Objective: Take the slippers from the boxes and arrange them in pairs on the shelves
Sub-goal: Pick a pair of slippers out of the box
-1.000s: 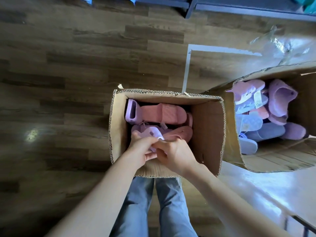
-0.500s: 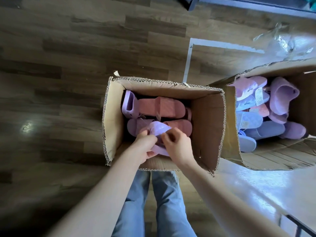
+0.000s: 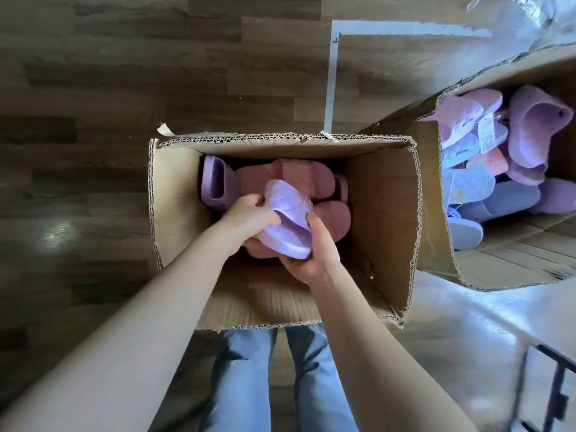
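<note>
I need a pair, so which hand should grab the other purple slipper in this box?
Probably left. The left hand is beside the upright purple slipper; the right hand cups the held slipper from below.

Centre: box (image 3: 383, 219) on floor (image 3: 93, 151), slippers (image 3: 299, 179) inside. Over these, one slipper (image 3: 288, 222) gripped between left hand (image 3: 249, 218) and right hand (image 3: 311, 254). Just right: second box (image 3: 433, 213), holding a pile (image 3: 505, 182). Behind: tape (image 3: 330, 82). In front: legs (image 3: 246, 375).
</note>
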